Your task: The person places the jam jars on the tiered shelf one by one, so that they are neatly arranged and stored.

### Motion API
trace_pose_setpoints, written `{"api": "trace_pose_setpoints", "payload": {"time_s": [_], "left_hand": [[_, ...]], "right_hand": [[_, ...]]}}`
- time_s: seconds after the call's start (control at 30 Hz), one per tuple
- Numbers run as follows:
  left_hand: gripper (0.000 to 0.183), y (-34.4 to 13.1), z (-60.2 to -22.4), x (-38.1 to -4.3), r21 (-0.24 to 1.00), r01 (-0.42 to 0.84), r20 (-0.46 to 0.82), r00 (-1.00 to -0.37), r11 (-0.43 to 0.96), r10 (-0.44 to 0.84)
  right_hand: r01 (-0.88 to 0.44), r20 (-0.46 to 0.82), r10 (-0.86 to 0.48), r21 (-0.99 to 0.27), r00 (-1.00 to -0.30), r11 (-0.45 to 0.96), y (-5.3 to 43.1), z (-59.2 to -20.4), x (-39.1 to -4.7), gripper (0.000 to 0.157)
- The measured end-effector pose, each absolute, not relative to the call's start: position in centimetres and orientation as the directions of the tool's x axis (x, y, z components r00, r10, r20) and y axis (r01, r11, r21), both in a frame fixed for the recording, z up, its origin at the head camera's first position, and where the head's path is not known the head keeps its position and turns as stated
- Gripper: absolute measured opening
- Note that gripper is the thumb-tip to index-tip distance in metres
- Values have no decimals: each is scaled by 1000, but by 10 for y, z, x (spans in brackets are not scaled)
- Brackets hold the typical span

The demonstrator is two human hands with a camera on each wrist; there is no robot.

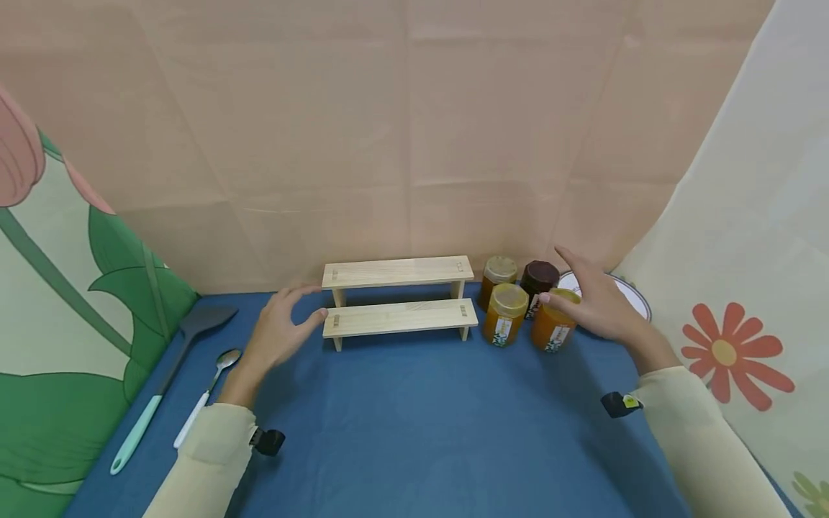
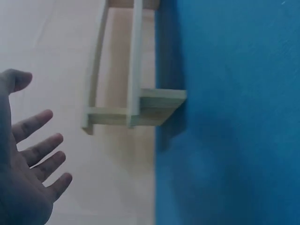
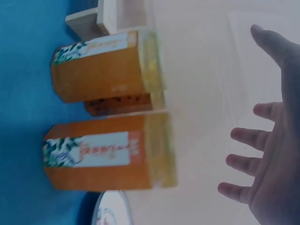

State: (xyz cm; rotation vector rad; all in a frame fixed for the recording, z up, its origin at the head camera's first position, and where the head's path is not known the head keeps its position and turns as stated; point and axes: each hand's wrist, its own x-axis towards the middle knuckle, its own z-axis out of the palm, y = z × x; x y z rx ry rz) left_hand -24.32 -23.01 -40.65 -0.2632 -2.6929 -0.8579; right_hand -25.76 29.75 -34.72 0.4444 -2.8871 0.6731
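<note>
My left hand (image 1: 277, 332) is open at the left end of a two-step wooden rack (image 1: 398, 318), thumb tip close to the lower step. In the left wrist view its fingers (image 2: 44, 152) are spread and hold nothing. On the right, my right hand (image 1: 599, 303) reaches over an amber honey jar (image 1: 552, 332) with a yellow lid, thumb overlapping the lid. The right wrist view shows that hand's fingers (image 3: 248, 138) apart from the jars. Beside that jar stand another amber jar (image 1: 504, 320), a dark-lidded jar (image 1: 540, 276) and a pale-lidded jar (image 1: 499, 270) behind.
Behind the right hand, a white plate (image 1: 633, 293) with a dark rim is partly hidden. At left lie a spatula (image 1: 170, 374) with a mint handle and a spoon (image 1: 209, 392) with a white handle. A beige cloth wall (image 1: 388, 144) rises behind the blue tablecloth (image 1: 414, 432).
</note>
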Motion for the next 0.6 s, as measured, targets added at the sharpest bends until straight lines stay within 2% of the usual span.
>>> {"api": "trace_pose_setpoints", "payload": {"time_s": [0.2, 0.4, 0.6], "left_hand": [[48, -233, -434, -248, 704, 173, 232, -973, 688, 7], [44, -235, -456, -253, 804, 82, 133, -990, 589, -44], [39, -237, -476, -260, 917, -22, 17, -995, 397, -95]], "right_hand": [[-298, 170, -246, -445, -954, 845, 316, -368, -254, 98], [-260, 145, -216, -517, -966, 815, 333, -390, -254, 98], [-185, 67, -185, -630, -981, 754, 347, -413, -257, 101]]}}
